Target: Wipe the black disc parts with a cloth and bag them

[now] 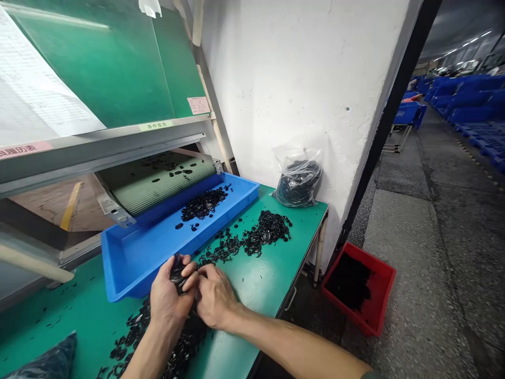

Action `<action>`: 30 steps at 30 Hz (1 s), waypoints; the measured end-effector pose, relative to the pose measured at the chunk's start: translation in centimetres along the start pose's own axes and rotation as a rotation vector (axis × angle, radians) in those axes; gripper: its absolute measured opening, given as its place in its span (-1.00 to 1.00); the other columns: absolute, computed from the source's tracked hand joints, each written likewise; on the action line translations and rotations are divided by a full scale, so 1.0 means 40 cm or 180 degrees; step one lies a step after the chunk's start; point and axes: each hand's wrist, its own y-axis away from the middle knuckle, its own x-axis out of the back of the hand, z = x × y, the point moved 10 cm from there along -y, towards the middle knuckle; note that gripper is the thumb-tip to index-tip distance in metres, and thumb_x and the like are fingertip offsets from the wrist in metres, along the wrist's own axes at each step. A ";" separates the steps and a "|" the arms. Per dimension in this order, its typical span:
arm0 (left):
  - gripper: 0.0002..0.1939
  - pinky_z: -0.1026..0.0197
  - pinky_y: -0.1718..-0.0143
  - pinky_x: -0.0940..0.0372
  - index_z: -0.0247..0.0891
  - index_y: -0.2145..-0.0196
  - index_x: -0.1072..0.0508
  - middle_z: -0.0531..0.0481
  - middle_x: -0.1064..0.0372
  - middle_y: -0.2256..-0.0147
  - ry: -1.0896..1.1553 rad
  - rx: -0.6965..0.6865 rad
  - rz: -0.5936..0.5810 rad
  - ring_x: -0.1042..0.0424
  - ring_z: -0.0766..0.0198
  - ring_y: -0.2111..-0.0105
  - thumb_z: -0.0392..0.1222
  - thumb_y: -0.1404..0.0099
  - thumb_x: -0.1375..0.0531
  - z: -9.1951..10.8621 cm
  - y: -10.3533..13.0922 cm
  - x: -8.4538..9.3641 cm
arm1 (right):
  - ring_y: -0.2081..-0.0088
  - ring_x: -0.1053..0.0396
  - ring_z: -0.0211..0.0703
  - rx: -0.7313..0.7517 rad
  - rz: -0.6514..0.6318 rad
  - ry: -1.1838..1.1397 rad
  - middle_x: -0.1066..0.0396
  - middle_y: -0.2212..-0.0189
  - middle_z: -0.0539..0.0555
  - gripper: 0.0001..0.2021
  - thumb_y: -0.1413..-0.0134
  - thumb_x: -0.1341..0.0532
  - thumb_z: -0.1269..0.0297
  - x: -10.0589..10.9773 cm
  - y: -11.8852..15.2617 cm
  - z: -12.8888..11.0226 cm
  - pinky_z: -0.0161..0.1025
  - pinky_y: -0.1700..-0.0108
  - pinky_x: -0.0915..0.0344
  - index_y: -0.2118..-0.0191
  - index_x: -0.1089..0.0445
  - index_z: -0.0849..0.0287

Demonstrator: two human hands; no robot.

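Observation:
In my left hand [168,300] is a clump of small black ring-like parts [178,275], with the fingers curled round it. My right hand [215,297] presses close against the left from the right, its fingers bent in; what they pinch, if anything, is hidden. Below both hands a loose heap of black parts [136,329] spreads over the green tabletop [252,287]. Just beyond the hands stands a long blue tray [148,258] with a pile of black pieces [203,204] in it. Another pile of black parts [266,231] lies on the table to its right.
A ribbed conveyor belt [169,181] carrying several black pieces ends over the blue tray. A clear bag of black parts [298,181] leans against the white wall [300,68]. On the floor at right sits a red bin [381,302]. A dark filled bag [47,360] lies at lower left.

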 end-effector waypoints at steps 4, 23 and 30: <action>-0.76 0.50 0.88 -0.03 -0.32 0.48 -0.33 0.09 -0.18 0.51 0.0014 -0.0050 -0.0021 -0.13 0.50 0.70 -0.39 -0.34 0.00 0.023 0.010 0.010 | 0.08 -0.30 -0.07 -0.0113 0.0222 -0.0027 -0.38 0.12 0.09 -0.73 -0.08 -0.12 0.55 0.106 0.041 0.074 -0.17 0.06 -0.29 0.19 -0.48 0.12; -0.83 0.52 0.88 0.03 -0.33 0.41 -0.32 0.04 -0.24 0.46 0.0136 0.0763 -0.1125 -0.16 0.53 0.69 -0.40 -0.33 -0.02 -0.206 -0.102 -0.484 | 0.34 -0.42 -0.12 -0.1080 0.0723 -0.2369 -0.39 0.47 0.02 -0.88 -0.09 -0.10 0.38 0.184 -0.014 0.248 -0.17 0.23 -0.36 0.34 -0.39 0.13; -0.84 0.49 0.76 -0.05 -0.33 0.36 -0.36 0.11 -0.27 0.47 0.0145 0.0456 -0.0853 -0.19 0.53 0.65 -0.32 -0.40 -0.07 -0.332 -0.180 -0.489 | 0.48 -0.38 -0.12 -0.1779 0.1554 -0.4064 -0.38 0.47 0.05 -0.69 -0.30 0.19 0.28 0.216 -0.062 0.350 -0.22 0.45 -0.33 0.04 -0.23 0.08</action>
